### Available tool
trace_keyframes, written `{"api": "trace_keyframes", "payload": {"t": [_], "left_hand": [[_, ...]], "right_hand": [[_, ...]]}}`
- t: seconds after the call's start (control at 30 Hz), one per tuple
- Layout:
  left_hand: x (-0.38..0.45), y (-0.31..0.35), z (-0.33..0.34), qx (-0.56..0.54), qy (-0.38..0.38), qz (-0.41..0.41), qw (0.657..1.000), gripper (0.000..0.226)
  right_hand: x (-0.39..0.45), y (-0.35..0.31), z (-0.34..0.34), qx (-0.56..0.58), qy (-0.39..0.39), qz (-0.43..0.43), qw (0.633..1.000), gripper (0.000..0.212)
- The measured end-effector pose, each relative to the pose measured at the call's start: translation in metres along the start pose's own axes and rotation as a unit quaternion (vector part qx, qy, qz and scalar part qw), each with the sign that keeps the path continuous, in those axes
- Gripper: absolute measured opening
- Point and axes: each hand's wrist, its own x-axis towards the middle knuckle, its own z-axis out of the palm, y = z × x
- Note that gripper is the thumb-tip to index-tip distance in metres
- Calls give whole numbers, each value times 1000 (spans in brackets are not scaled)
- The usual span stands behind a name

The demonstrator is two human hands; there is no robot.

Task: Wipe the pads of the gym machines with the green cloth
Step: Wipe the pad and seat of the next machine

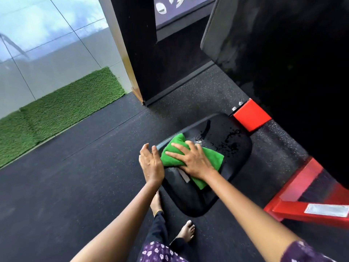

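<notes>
The green cloth lies folded on the black seat pad of the red-framed machine, pressed flat under the right hand with its fingers spread straight; the left hand hangs at the pad's near edge, fingers relaxed and holding nothing. Water beads sit on the pad's far half, so a short stroke could leave them behind. With only flat pressure on it, the cloth could bunch or slip off the rounded edge.

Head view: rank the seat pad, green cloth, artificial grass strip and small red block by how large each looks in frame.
1. artificial grass strip
2. seat pad, partly covered
3. green cloth, partly under the right hand
4. red block

Apparent size only; the grass lies farther away.
</notes>
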Motion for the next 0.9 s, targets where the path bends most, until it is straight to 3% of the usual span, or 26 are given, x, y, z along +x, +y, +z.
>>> {"api": "trace_keyframes", "payload": {"t": [0.07, 0.13, 0.17, 0.2, 0.27, 0.37, 0.53, 0.57, 0.73, 0.8, 0.9], "left_hand": [[0, 2, 7, 49, -36, 57, 997, 69], [0, 3, 17, 113, -68, 103, 986, 81], [-1, 3, 21, 150, -72, 111, 980, 85], [-1, 2, 25, 182, -67, 113, 974, 88], [-2, 0, 31, 220, -49, 105, 968, 88], [-3, -3, 35, 247, -30, 118, 961, 84], [-1, 0, 38, 332, -62, 128, 933, 85], [0, 0, 37, 348, -66, 134, 926, 85], [0, -3, 36, 347, -76, 193, 915, 75], [-1, -2, 37, 332, -75, 201, 919, 73], [-1, 0, 39, 313, -75, 185, 929, 72]], "right_hand": [[3, 21, -4, -6, -4, 78, 997, 66], [20, 21, -7, 40, -19, 227, 973, 58], [26, 13, -10, 55, -11, 260, 964, 56], [30, 5, -11, 50, 5, 253, 966, 55], [23, -2, -5, 41, 28, 156, 986, 53], [-2, 29, 1, -6, 27, 72, 997, 52], [28, 50, -9, 43, 22, 326, 944, 54], [36, 41, -11, 51, 16, 323, 945, 53], [7, 23, -3, 32, 24, 143, 989, 65], [-16, 47, -4, 14, 33, 176, 984, 68], [-16, 78, -7, 50, 40, 350, 935, 53]]}}
